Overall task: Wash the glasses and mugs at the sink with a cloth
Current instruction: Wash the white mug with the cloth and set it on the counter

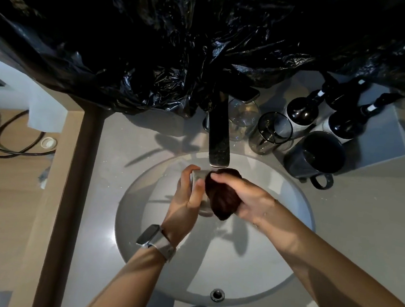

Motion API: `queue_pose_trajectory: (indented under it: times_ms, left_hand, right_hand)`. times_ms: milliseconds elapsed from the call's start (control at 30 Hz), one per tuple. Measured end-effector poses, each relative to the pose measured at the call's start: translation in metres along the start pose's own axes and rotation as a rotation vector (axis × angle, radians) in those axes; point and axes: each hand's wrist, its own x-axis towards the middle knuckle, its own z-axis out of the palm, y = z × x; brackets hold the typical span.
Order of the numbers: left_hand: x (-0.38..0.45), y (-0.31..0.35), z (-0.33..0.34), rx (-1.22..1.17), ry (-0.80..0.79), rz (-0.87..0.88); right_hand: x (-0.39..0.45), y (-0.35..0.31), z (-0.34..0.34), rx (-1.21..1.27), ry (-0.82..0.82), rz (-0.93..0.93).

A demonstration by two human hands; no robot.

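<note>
Over the round sink, right below the dark faucet, the person is in the scrubbing step: the left hand has its fingers wrapped around a pale glass held on its side, and the right hand clenches a bunched dark cloth pressed against the glass's open end. I cannot tell whether water is running. To my eye this is 1 item mid-wash, with more waiting: on the tabletop behind the basin stand a clear glass just right of the faucet, a dark-rimmed glass beside it, and a dark mug at the basin's far right edge, its handle toward the sink. 2 dark pump bottles stand close behind them. The next move likely calls for turning the glass against the cloth, then rinsing and setting it down. Room is tight upward, since the faucet spout hangs just above the hands and black plastic sheeting drapes behind it; the basin below and toward the drain is open, and bare tabletop lies to the left.
</note>
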Motion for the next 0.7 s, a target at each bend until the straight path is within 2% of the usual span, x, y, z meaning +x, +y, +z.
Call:
queue_pose_trajectory:
  times_ms: [33,100,167,233,300,367,433,467,533,567,667,700]
  left_hand:
    - [0.004,-0.003,-0.001,0.015,-0.033,0.014]
    - [0.010,0.000,-0.003,0.039,-0.065,-0.015]
    - [0.022,0.000,-0.012,0.095,-0.078,-0.137]
    - [0.022,0.009,-0.017,0.072,-0.144,-0.370]
    - [0.018,0.016,-0.016,-0.022,-0.198,-0.459]
    - [0.013,0.018,-0.010,-0.084,-0.145,-0.298]
    - [0.009,0.016,-0.003,-0.008,-0.072,-0.083]
    - [0.008,0.011,-0.003,0.025,-0.070,-0.026]
    - [0.004,0.007,-0.004,0.019,-0.102,-0.027]
    - [0.004,0.007,-0.006,-0.030,-0.111,-0.085]
    - [0.013,0.013,-0.011,-0.277,-0.099,-0.488]
    - [0.013,0.018,-0.011,-0.296,-0.087,-0.545]
  right_hand:
    - [0.001,0.000,-0.001,0.031,-0.031,0.025]
    - [0.000,0.004,-0.001,-0.031,-0.033,-0.047]
    - [-0.006,0.010,-0.001,-0.290,0.050,-0.233]
    - [-0.010,0.018,0.000,-0.501,0.042,-0.377]
    - [-0.014,0.022,0.001,-0.503,0.035,-0.410]
    - [-0.013,0.020,0.003,-0.385,0.069,-0.376]
    - [-0.005,0.016,-0.001,-0.134,0.076,-0.183]
    - [-0.003,0.012,-0.001,-0.004,0.032,-0.069]
    - [-0.002,0.008,-0.003,0.062,-0.030,0.031]
    - [-0.002,0.010,-0.004,0.013,-0.018,0.003]
    - [-0.011,0.016,0.001,-0.387,0.021,-0.189]
    - [-0.013,0.020,0.004,-0.455,-0.003,-0.232]
